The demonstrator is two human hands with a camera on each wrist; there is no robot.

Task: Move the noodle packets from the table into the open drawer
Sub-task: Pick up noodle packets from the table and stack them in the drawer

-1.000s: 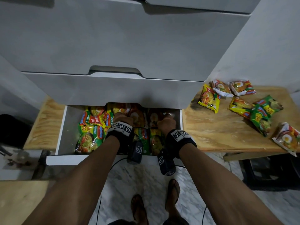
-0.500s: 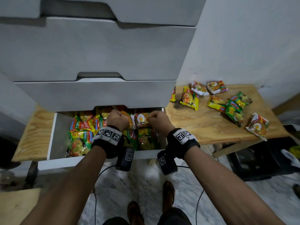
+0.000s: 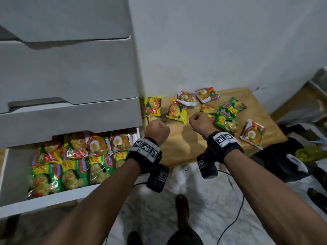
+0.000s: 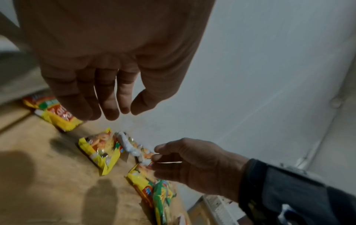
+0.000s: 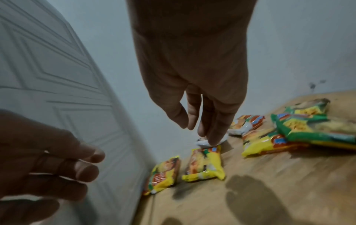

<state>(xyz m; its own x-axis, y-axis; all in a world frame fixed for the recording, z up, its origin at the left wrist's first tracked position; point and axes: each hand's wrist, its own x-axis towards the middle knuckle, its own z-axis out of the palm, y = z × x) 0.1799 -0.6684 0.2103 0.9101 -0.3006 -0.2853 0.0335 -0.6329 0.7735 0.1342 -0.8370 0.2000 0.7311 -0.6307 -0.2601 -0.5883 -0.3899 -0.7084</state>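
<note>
Several noodle packets lie on the wooden table [image 3: 185, 147]: two yellow ones [image 3: 152, 106] [image 3: 177, 111] nearest the cabinet, green ones [image 3: 226, 119] further right, and a white and red one [image 3: 252, 133] near the front right edge. The open drawer [image 3: 44, 202] at the left holds several packets [image 3: 76, 163] in rows. My left hand [image 3: 157, 129] hovers over the table's left end, fingers hanging loose and empty [image 4: 108, 99]. My right hand [image 3: 200, 122] hovers just short of the green packets, also empty [image 5: 200, 118].
Closed grey drawer fronts [image 3: 70, 71] overhang the open drawer. A white wall backs the table. Dark bags and clutter [image 3: 283, 163] sit on the floor to the right. Cables [image 3: 230, 218] trail over the marble floor by my feet.
Both hands have come out of the drawer, leaving the packets there, and have moved right to above the table. My view has swung right with them.
</note>
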